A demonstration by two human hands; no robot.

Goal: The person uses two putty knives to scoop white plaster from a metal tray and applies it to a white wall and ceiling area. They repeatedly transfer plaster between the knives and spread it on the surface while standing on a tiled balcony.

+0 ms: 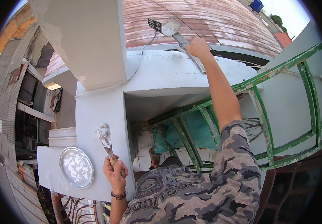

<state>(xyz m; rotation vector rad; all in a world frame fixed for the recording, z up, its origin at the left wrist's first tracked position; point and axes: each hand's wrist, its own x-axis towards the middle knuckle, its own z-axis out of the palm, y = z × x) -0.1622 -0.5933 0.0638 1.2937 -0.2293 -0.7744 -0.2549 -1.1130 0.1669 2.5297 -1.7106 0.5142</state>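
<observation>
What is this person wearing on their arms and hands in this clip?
Both hands are bare, no gloves. The right hand is on a bare forearm; a short camouflage sleeve in grey, tan and black covers the upper arm. The left hand has a dark beaded bracelet at the wrist, with the forearm bare below it.

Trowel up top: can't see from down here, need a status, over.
Right hand grips the trowel, blade at the wall's top edge. Left hand holds a loaded putty knife. Green ladder close on the right.
</observation>
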